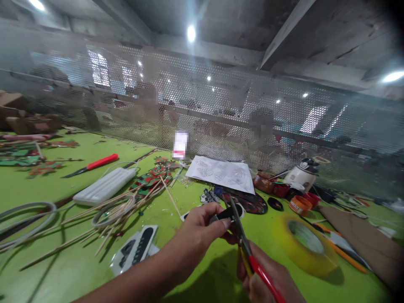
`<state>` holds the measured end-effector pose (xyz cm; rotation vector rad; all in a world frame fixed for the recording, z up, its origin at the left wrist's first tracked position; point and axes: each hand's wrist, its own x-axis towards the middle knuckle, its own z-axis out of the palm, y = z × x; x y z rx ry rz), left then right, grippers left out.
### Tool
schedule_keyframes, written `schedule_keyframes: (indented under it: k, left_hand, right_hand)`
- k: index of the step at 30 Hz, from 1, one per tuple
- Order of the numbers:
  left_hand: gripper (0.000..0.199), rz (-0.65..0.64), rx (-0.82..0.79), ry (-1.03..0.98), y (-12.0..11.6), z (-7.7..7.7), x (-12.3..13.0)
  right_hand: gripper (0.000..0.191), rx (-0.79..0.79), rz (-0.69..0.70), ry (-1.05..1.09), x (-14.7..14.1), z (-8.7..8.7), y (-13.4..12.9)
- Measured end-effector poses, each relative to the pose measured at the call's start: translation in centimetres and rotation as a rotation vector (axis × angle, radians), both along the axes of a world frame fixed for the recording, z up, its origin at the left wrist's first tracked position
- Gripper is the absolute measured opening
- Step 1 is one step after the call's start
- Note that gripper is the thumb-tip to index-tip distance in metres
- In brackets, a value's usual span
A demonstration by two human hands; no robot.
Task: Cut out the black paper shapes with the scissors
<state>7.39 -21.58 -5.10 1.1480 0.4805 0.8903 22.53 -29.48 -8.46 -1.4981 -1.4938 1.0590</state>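
Observation:
Near the middle of the view, my left hand (203, 227) pinches a small black cutout with a pale edge (227, 214) between thumb and fingers. My right hand (268, 273) is wrapped round a pair of scissors (243, 240) with a red handle and a yellowish part beside it. The scissor blades point up and away from me, right at the black piece; whether they are cutting into it I cannot tell. Left of my forearm lie white-edged cutouts with black shapes (139, 250) on the green table.
A white power strip (105, 185), wooden sticks (126, 214) and a red-handled knife (94, 164) lie left. Ahead is a printed sheet (222, 173). Yellow tape (306, 244), small paint pots (299, 205) and cardboard (362, 244) are right. A perforated screen (205, 113) stands behind.

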Motion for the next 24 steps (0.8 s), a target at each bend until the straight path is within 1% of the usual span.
schedule_keyframes:
  k: [4,13,22,24]
  left_hand:
    - [0.014,0.012,0.007,0.005,-0.02,-0.05,0.0]
    - [0.014,0.026,0.02,0.026,-0.2,-0.04,0.02]
    - [0.016,0.021,0.016,0.02,-0.16,0.0,0.03]
    - [0.016,0.024,0.02,0.029,-0.18,0.06,0.01]
  right_hand:
    - [0.104,0.019,0.008,-0.033,-0.02,0.42,-0.09]
    - [0.103,0.043,0.013,-0.05,-0.02,-0.01,-0.06]
    - [0.106,0.001,0.003,-0.003,0.06,-0.05,0.04]
    - [0.105,-0.003,-0.005,-0.022,-0.01,0.05,-0.02]
